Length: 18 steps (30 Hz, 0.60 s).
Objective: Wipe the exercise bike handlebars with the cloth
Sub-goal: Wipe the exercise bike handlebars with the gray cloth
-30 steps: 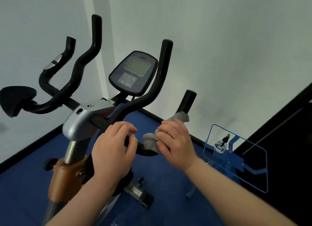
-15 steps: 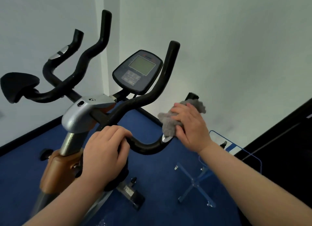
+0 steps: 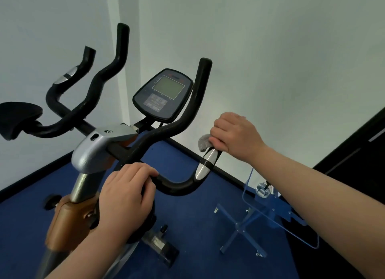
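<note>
Fuzzy grey cloth (image 3: 204, 142) bunched in closed right hand (image 3: 235, 136) around curved black handlebar (image 3: 177, 186); left hand (image 3: 127, 195) grips it bare.

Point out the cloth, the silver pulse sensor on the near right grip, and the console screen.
cloth (image 3: 203, 142): head view, grey tuft showing left of the right hand's fingers.
silver pulse sensor (image 3: 205, 164): head view, middle of the metal plate.
console screen (image 3: 168, 87): head view, centre of the display.

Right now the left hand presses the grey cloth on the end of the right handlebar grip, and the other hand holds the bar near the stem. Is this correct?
Not quite: the hands are swapped. In the head view the right hand presses the grey cloth on the end of the right handlebar grip, and the left hand holds the bar near the stem.
</note>
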### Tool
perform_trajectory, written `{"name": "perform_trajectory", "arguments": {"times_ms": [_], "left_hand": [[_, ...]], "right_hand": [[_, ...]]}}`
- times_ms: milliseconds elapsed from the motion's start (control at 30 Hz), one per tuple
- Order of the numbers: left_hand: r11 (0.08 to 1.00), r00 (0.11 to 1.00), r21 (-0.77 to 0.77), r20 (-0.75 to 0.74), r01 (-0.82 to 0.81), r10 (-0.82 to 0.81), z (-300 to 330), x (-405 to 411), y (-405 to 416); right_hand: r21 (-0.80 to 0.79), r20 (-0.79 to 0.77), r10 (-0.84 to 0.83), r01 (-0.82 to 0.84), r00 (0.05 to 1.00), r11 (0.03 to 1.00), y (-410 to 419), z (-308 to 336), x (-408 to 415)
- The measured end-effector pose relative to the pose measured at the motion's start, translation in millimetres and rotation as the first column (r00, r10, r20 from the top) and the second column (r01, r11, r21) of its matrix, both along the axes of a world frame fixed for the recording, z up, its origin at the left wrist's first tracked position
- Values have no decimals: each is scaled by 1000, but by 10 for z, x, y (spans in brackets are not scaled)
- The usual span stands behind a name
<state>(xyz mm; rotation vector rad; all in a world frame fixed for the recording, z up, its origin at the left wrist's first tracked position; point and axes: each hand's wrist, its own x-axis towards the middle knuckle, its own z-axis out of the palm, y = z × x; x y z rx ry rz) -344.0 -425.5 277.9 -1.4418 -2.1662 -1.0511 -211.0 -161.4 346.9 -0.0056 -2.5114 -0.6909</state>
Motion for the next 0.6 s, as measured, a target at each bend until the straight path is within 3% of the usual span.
{"name": "perform_trajectory", "arguments": {"times_ms": [67,133,233,333,433,600], "left_hand": [[1000,1000,-9,-1,4,-4,-4,2,5],[1000,1000,-16,1,9,-8,-7,7,5],[1000,1000,-12,9,2,-1,-9,4,5],[1000,1000,3,8,3,-3,-11,0,13],[1000,1000,16,5,5,-5,-12,4,31],[1000,1000,11,6,-4,4,-22,0,55]], "right_hand": [[-98,-110,-25,14,994,995,9,0,-51],[-302,-264,-107,23,959,953,-27,-50,-98],[-619,-430,-273,-62,861,783,-117,-131,-181],[-811,-523,-506,-217,686,544,-198,-187,-301],[-860,-493,-669,-424,555,282,-288,-205,-388],[-752,-468,-760,-655,452,74,-447,-270,-424]]}}
